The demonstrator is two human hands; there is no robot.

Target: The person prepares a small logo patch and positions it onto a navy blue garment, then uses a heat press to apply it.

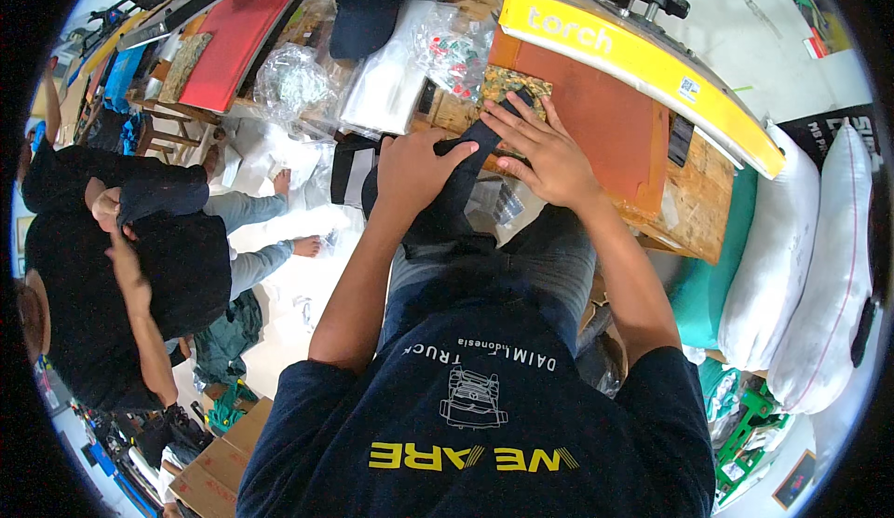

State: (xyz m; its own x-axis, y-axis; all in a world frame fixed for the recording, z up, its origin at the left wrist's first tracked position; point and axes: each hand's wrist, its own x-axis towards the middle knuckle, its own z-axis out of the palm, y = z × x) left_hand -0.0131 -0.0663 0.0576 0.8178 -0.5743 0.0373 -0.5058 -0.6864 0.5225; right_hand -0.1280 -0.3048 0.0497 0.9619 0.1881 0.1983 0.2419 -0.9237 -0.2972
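Observation:
Black cloth (454, 193) hangs from the near edge of a wooden workbench over my lap, with a narrow end reaching onto a speckled foam pad (518, 85). My left hand (419, 169) grips the cloth at its left side, thumb on top. My right hand (538, 144) rests with spread fingers on the cloth's narrow end and the pad, pressing nothing visibly between fingers and thumb. Beside the pad lies an orange-brown flat board (594, 120). A grey and black piece of fabric (353, 172) shows left of my left hand.
A yellow heat-press arm (642, 64) overhangs the bench (698, 204). Left of it are plastic bags with small red and green pieces (457, 54), a black cap (363, 22) and a phone-like dark object (680, 141). Another person (126, 274) works at left; white sacks (768, 253) stand right.

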